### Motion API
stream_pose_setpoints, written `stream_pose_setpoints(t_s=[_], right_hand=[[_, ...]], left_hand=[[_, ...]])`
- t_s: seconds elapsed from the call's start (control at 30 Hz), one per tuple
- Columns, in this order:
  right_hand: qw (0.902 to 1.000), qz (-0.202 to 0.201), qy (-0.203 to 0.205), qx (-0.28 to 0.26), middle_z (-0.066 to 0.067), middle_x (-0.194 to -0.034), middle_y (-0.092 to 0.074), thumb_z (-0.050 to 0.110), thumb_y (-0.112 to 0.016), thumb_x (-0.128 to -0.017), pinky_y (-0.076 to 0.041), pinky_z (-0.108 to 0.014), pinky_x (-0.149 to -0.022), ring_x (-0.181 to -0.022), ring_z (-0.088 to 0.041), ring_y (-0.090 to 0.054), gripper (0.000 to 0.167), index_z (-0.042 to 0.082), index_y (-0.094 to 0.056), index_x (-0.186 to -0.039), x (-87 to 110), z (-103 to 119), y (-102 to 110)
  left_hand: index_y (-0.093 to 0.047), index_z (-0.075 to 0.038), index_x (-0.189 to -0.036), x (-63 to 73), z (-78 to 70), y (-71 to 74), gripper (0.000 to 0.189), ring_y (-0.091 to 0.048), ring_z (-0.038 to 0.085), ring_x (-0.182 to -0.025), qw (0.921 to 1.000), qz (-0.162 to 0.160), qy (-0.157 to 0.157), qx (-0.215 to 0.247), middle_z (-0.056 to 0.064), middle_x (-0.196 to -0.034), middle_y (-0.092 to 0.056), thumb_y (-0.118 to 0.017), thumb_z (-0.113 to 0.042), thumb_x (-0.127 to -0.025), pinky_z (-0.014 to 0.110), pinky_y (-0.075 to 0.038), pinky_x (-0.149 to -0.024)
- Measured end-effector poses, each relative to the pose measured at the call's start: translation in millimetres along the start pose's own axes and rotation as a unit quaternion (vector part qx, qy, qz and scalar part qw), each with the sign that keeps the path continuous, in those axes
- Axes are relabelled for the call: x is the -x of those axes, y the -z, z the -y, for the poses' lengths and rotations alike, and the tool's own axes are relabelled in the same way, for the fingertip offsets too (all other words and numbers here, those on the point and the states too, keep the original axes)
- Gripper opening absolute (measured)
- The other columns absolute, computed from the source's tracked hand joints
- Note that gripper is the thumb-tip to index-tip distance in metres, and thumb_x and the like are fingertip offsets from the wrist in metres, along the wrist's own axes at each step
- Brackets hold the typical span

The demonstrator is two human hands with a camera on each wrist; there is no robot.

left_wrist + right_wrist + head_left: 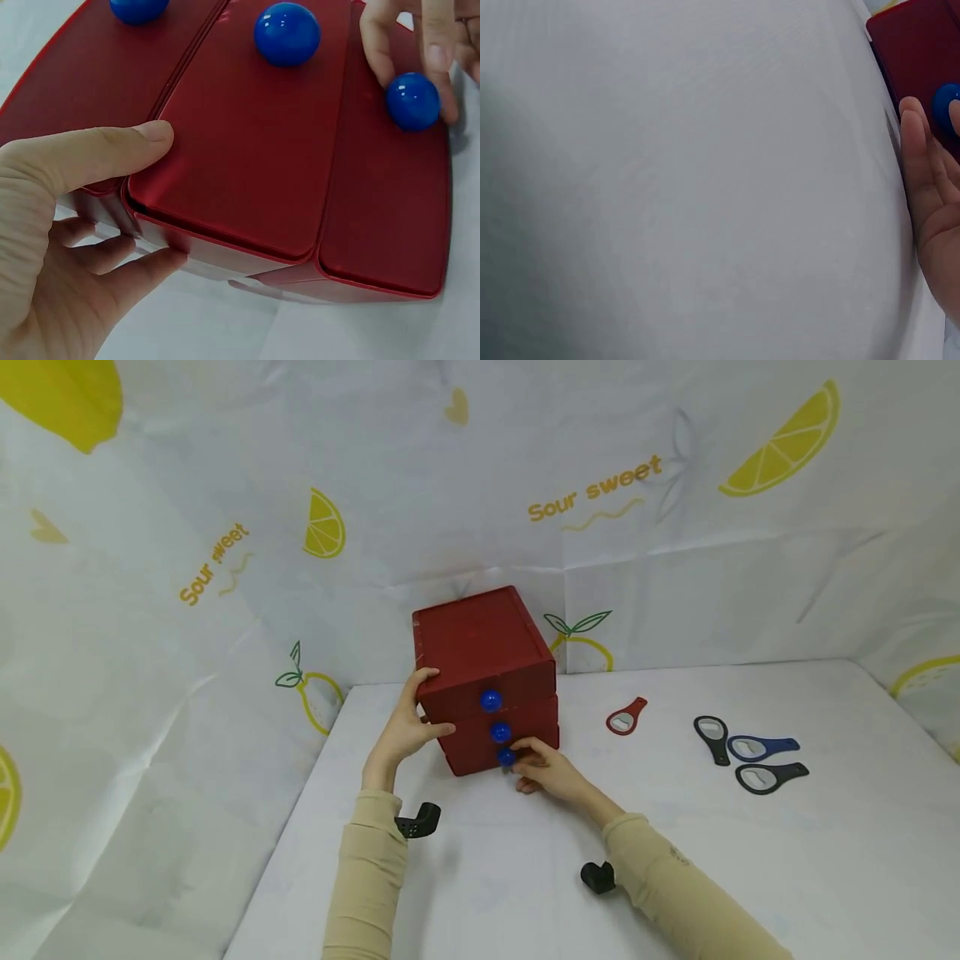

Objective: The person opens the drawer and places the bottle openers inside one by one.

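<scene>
A red three-drawer box (480,639) with round blue knobs stands against the back wall, its drawers flush with the front. My left hand (402,727) holds its left side: the thumb (112,154) lies across the front at the middle drawer, and the other fingers press the side panel. My right hand (551,772) is at the lowest drawer, fingers curled round the bottom blue knob (412,101). Above it are the middle knob (500,732) and the top knob (491,700). In the right wrist view, the right hand (941,217) and knob show only at the right edge.
Right of the box lie a red bottle opener (625,718), a blue bottle opener (761,747) and two black bottle openers, one upper (712,739) and one lower (772,777). A white cloth with lemon prints (480,485) hangs behind the white tabletop (495,877).
</scene>
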State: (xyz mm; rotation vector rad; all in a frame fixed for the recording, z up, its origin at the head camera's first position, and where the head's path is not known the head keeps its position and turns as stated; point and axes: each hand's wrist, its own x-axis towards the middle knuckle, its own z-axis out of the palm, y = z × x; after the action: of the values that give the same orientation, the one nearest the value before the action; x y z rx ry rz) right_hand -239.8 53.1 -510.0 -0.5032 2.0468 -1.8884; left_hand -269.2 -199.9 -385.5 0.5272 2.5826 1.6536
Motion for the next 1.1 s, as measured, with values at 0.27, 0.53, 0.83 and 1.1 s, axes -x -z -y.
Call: stream_pose_setpoints(t_s=[0.27,0.53,0.83,1.1], right_hand=[[0.9994,0.01,-0.001,-0.034,-0.036,-0.11,-0.056,0.007,-0.051,-0.094,-0.055,-0.028,-0.073,-0.082,-0.019,-0.067,0.041,-0.001,-0.043,-0.134,-2.4,2.5,-2.1],[0.9983,-0.04,-0.013,-0.039,-0.028,-0.106,-0.063,0.01,-0.058,-0.091,-0.055,-0.025,-0.072,-0.081,-0.011,-0.066,0.038,-0.004,-0.052,-0.126,-7.2,1.0,-7.7],[0.9971,-0.052,-0.026,-0.049,-0.026,-0.106,-0.066,0.01,-0.061,-0.089,-0.055,-0.028,-0.076,-0.087,-0.016,-0.068,0.037,-0.006,-0.056,-0.123,-1.2,0.8,-6.6],[0.9997,-0.01,-0.014,-0.015,-0.028,-0.107,-0.064,0.013,-0.06,-0.09,-0.056,-0.034,-0.077,-0.089,-0.023,-0.068,0.035,-0.002,-0.058,-0.121,16.2,7.2,-7.8]], left_hand=[[-0.031,-0.028,-0.134,-1.0,2.1,-1.3,0.082,-0.04,0.031,-0.127,0.9995,-0.013,-0.015,-0.023,0.008,-0.142,-0.03,-0.075,0.002,-0.073,0.054,-0.044,-0.095],[-0.031,-0.03,-0.134,1.2,3.6,-2.0,0.081,-0.04,0.03,-0.127,0.9995,-0.02,-0.013,-0.019,0.007,-0.142,-0.032,-0.074,0.003,-0.073,0.053,-0.045,-0.094],[-0.031,-0.029,-0.135,4.4,-4.9,-6.1,0.08,-0.039,0.03,-0.128,0.9999,-0.01,-0.005,-0.005,0.007,-0.143,-0.031,-0.073,0.003,-0.074,0.052,-0.045,-0.094],[-0.032,-0.031,-0.134,3.0,2.6,-2.9,0.083,-0.043,0.029,-0.124,0.9996,-0.026,-0.012,-0.003,0.005,-0.143,-0.033,-0.075,0.004,-0.073,0.048,-0.049,-0.089]])
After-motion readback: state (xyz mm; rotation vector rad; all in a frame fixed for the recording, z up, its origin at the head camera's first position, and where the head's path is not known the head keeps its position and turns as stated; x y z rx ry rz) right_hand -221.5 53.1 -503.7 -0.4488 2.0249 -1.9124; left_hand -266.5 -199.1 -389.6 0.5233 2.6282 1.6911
